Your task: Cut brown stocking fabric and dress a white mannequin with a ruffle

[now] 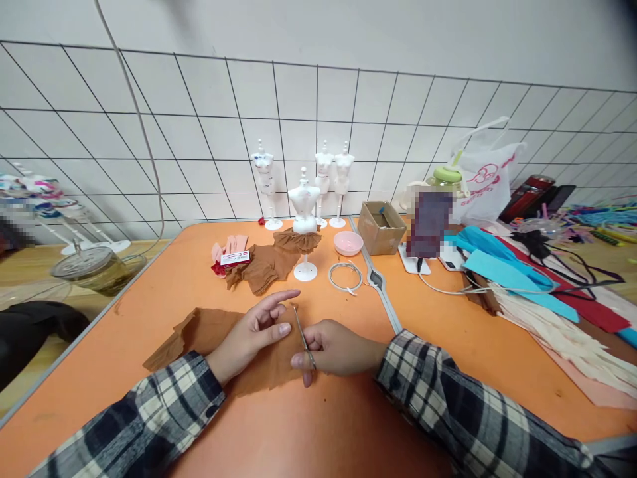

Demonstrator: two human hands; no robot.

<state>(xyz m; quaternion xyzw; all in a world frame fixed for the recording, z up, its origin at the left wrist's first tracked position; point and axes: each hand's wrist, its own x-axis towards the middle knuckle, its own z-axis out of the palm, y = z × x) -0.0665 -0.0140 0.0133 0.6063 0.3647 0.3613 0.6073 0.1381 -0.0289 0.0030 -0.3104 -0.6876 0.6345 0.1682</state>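
Observation:
Brown crepe-like material [213, 330] lies across the orange tabletop under my hands. My left hand [256, 328] rests on it, thumb and fingers spread, near its right part. In my right hand [331, 348] is a pair of small metal scissors [302, 332], blades pointing up and away along the material's right edge. Just beyond my hands a small white mannequin [304, 199] stands upright on a round base, with ruffled brown material around its lower body. More crumpled brown material [266, 265] lies to its left, touching a small labelled packet [235, 257].
Behind are several small white mannequins [323, 169], a pink bowl [348, 243], a wire coil [345, 277] and a cardboard box [381, 227]. Coloured strips [522, 285], a phone and cables lie on the right. A lidded jar [92, 271] stands at the left.

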